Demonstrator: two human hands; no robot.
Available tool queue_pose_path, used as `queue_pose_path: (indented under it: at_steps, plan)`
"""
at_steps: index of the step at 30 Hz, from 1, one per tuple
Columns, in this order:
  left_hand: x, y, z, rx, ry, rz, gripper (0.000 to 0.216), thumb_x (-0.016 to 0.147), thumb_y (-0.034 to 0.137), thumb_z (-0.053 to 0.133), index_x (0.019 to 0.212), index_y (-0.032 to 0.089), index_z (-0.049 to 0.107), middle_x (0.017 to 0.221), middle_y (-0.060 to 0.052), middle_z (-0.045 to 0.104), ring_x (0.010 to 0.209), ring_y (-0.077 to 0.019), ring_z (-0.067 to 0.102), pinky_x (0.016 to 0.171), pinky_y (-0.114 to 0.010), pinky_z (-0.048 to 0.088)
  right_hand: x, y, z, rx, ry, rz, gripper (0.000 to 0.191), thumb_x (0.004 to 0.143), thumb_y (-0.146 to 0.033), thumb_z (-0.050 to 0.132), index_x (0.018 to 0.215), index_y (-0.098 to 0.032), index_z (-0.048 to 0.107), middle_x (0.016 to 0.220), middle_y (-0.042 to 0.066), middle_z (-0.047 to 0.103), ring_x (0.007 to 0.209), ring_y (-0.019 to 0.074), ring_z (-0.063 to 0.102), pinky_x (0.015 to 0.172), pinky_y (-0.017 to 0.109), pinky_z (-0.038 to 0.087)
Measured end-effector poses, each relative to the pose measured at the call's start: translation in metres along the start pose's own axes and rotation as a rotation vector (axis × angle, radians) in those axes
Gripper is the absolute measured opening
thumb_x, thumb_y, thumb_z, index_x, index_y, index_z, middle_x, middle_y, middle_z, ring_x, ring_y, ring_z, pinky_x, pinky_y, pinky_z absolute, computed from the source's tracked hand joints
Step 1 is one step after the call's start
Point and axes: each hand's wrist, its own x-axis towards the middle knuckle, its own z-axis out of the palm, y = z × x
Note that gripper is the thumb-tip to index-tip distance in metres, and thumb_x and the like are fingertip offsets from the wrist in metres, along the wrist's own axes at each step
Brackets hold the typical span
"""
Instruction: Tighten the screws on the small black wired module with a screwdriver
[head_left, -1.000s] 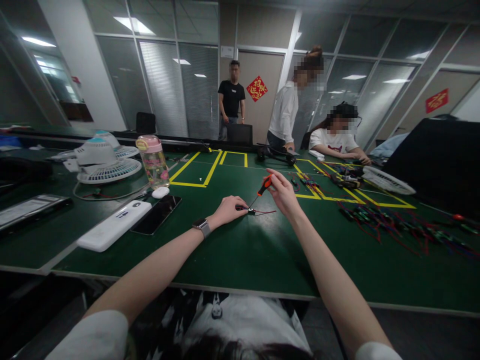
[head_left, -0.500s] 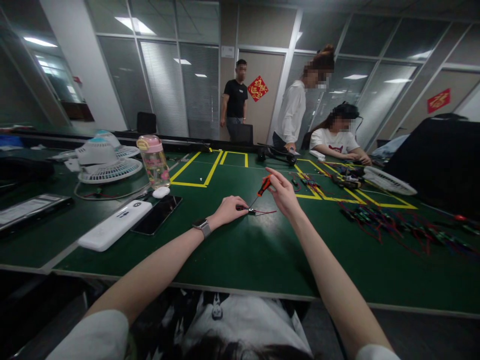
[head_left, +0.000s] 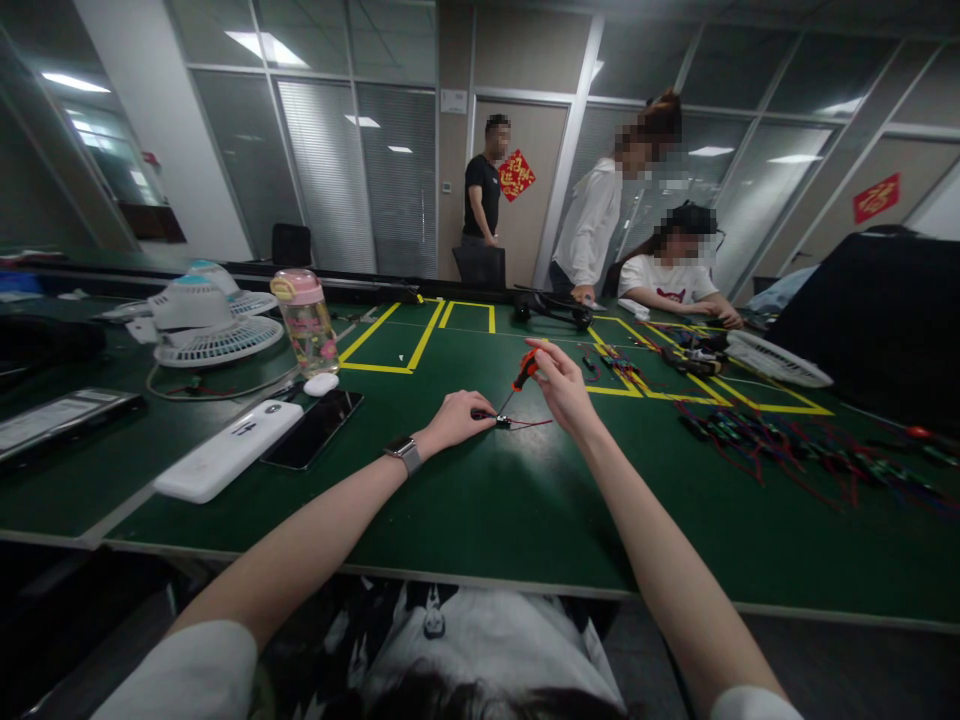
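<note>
While a white fan [head_left: 219, 345] stands toward the far left of the green table [head_left: 495, 520], a white slab-shaped device [head_left: 225, 455] lies nearer the front edge, a dark phone [head_left: 319, 428] just to its right. Next comes the left hand [head_left: 456, 418], resting well in from the near edge, its fingers narrowed around one end of a small wired part [head_left: 503, 422]. That part lies at the left fingertips, between the two hands, its thin wires [head_left: 534, 424] trailing rightward. A screwdriver [head_left: 527, 369] slants up from it; whether the tip touches, I cannot tell. The right hand [head_left: 564, 388] holds the orange-and-black handle in closed fingers above the table. Toward the right edge spreads a tangle of wired boards [head_left: 814, 455], well apart from both hands.
</note>
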Motion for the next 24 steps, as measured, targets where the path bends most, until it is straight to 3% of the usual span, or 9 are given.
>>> queue_pose_path:
  at_steps: [5,12,17,24]
  plan:
    - [0.0003,-0.0011,0.0009,0.003,0.008,0.005,0.015,0.092,0.033,0.072,0.099,0.025,0.083,0.113,-0.003,0.077,0.108,-0.0234,0.068,0.101,-0.036,0.049,-0.0031,-0.0011,0.0077,0.085,-0.052,0.015,0.042,0.076,-0.061,0.078,0.102,-0.029,0.072,0.092,0.002,0.075,0.087,0.0202,0.069,0.087,0.037,0.054]
    - [0.0001,0.0011,-0.0002,0.008,0.009,0.007,0.015,0.092,0.034,0.071,0.098,0.026,0.083,0.113,-0.003,0.078,0.107,-0.0234,0.069,0.101,-0.036,0.050,-0.0029,0.0001,0.0062,-0.067,0.007,-0.035,0.033,0.076,-0.056,0.080,0.092,-0.028,0.073,0.080,-0.002,0.066,0.077,0.0164,0.061,0.075,0.030,0.051]
    - [-0.0003,0.0011,0.0000,-0.003,0.012,0.004,0.014,0.091,0.032,0.072,0.097,0.026,0.083,0.112,-0.002,0.078,0.107,-0.0231,0.069,0.100,-0.035,0.050,-0.0033,-0.0013,0.0066,0.003,-0.069,-0.015,0.039,0.078,-0.058,0.078,0.105,-0.030,0.072,0.085,0.001,0.072,0.086,0.0194,0.067,0.084,0.035,0.053]
    - [-0.0005,0.0038,-0.0023,0.001,-0.001,-0.002,0.014,0.093,0.032,0.071,0.098,0.025,0.083,0.114,-0.003,0.077,0.108,-0.0237,0.069,0.100,-0.036,0.049,-0.0001,0.0018,0.0048,0.017,-0.005,0.018,0.037,0.077,-0.058,0.078,0.101,-0.030,0.073,0.090,0.001,0.073,0.089,0.0195,0.068,0.082,0.034,0.054]
